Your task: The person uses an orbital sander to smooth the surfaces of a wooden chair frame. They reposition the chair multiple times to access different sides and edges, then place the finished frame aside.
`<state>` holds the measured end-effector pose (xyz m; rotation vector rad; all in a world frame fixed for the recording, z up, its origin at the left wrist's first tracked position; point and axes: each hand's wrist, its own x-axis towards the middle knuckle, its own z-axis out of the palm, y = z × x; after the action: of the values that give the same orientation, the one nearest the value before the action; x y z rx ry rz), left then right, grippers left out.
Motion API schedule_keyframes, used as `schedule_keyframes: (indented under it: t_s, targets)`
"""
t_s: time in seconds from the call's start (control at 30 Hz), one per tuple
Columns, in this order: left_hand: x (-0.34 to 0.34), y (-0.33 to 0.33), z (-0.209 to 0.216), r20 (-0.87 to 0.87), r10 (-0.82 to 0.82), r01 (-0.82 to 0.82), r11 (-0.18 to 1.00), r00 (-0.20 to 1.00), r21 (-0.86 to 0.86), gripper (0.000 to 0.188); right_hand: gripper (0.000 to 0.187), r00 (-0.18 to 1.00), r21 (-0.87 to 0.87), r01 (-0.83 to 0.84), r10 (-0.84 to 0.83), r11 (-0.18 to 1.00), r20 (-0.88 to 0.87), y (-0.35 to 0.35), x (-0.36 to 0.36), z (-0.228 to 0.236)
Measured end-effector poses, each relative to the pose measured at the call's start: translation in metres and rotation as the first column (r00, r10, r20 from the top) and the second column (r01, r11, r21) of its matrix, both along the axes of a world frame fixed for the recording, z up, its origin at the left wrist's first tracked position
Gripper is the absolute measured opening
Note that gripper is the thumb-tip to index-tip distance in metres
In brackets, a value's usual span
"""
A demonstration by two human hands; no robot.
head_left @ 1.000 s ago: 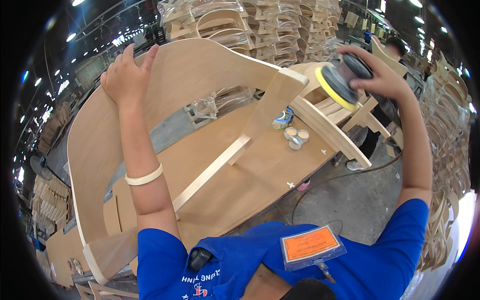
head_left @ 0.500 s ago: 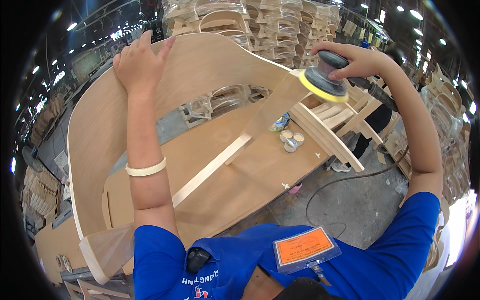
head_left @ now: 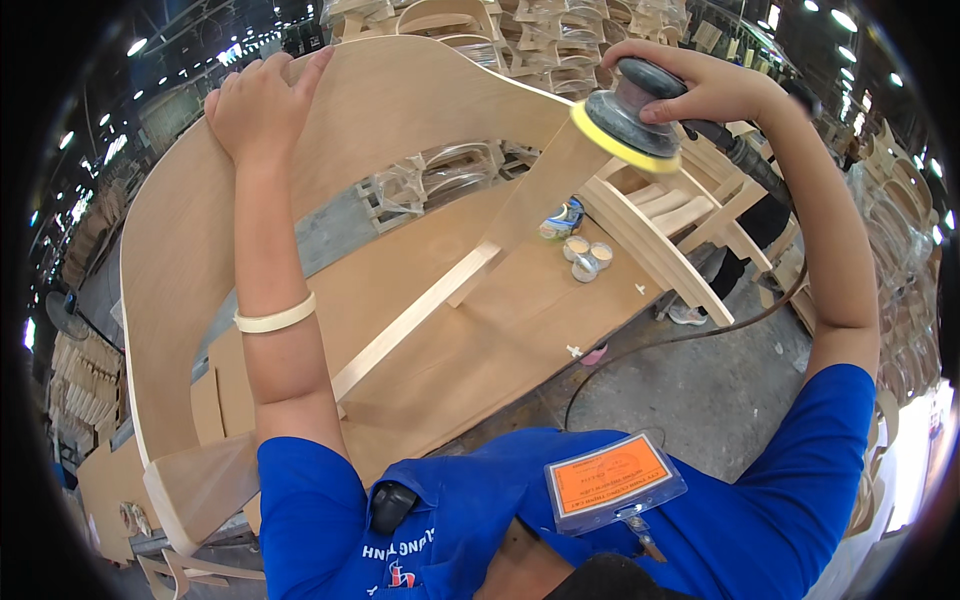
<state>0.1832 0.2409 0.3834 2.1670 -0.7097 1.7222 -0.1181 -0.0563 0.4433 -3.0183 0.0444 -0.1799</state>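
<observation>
1. The curved wooden chair frame (head_left: 400,110) stands over the left and far part of the worktop (head_left: 530,345), with its bowed panel rising past the far edge. Where it bears on the worktop I cannot tell.

2. The left hand (head_left: 262,110) lies over the panel's upper edge, thumb spread away from the fingers. The fingertips are partly hidden, so how tightly it grips is not clear; probably it steadies the frame, on the side opposite to the tool.

3. The right hand (head_left: 715,85) is closed around the grip of a random orbital sander (head_left: 630,120), palm above, which seems to allow control of its tilt.

4. The sander's yellow-rimmed pad covers the end of the frame's right arm. Whether it touches the wood, this angle does not show.

5. A dark hose (head_left: 690,343) hangs beyond the worktop's near edge, perhaps so that it does not drag across the wood.

6. Three small round tubs (head_left: 587,258) and a colourful packet (head_left: 562,217) sit near the right end of the worktop, beside a slatted wooden chair frame (head_left: 660,225), apparently within reach but out of the way.
</observation>
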Motion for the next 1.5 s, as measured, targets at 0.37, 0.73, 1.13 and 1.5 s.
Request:
schedule_keyframes:
  t_s: [0.37, 0.73, 1.13, 1.5]
  targets:
    - [0.022, 0.0, 0.005, -0.048, 0.097, -0.093, 0.993, 0.994, 0.077, 0.064, 0.062, 0.807, 0.069, -0.16, 0.09, 0.985, 0.584, -0.003, -0.004, -0.066]
    - [0.03, 0.0, 0.007, -0.089, 0.132, -0.123, 0.987, 0.987, 0.1, 0.061, 0.062, 0.199, 0.227, -0.177, -0.191, 0.957, 0.961, 0.027, 0.037, -0.175]
    - [0.027, 0.007, 0.006, -0.085, 0.163, -0.153, 0.982, 0.983, 0.113, 0.06, 0.061, 0.12, 0.369, -0.236, -0.35, 0.899, 0.929, 0.038, 0.066, -0.246]
    - [0.03, 0.016, 0.003, -0.036, 0.123, -0.12, 0.99, 0.992, 0.076, 0.061, 0.065, 0.111, 0.367, -0.267, -0.349, 0.891, 0.93, 0.04, 0.067, -0.246]
